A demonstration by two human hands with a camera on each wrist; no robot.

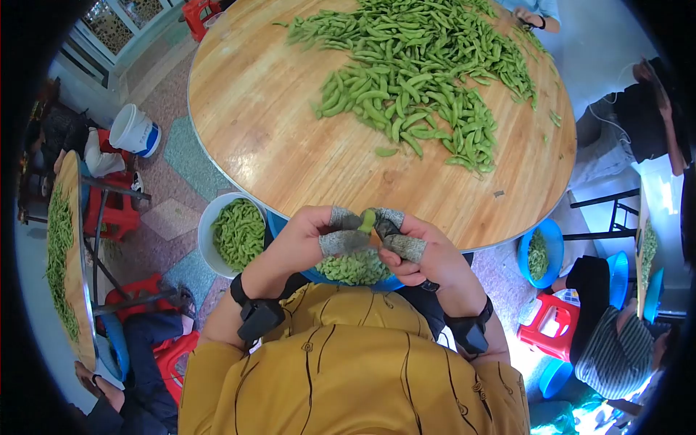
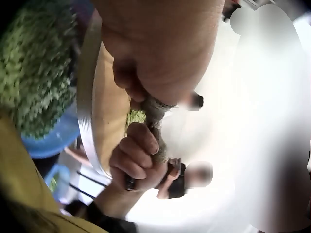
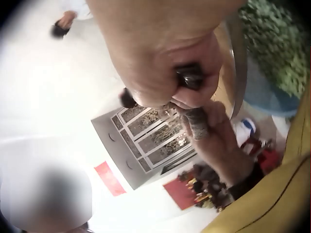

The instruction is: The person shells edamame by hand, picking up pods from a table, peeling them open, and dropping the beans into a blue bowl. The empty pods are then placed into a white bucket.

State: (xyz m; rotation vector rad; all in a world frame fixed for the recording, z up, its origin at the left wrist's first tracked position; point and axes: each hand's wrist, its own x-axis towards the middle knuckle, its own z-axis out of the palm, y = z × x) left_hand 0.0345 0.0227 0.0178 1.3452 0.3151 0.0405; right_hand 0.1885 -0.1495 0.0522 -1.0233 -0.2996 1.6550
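In the head view, the left hand [image 1: 312, 235], with grey covers on its thumb and finger, pinches a green pod [image 1: 368, 220] over the table's near edge. Close against it, the right hand [image 1: 420, 248] wears similar covers and curls round a dark object, whose end [image 1: 429, 286] sticks out below the palm. That dark end [image 3: 189, 76] also shows in the right wrist view. Under the hands, shelled green beans [image 1: 354, 268] lie in a blue basin. Both wrist views show the fingertips meeting, with the pod hidden.
Green pods [image 1: 428, 80] are heaped on the round wooden table [image 1: 254, 101]. A white bucket of pods [image 1: 208, 250] stands left of the blue basin. Another blue basin [image 1: 552, 254] and a red stool [image 1: 551, 326] are at the right. Other people sit around on both sides.
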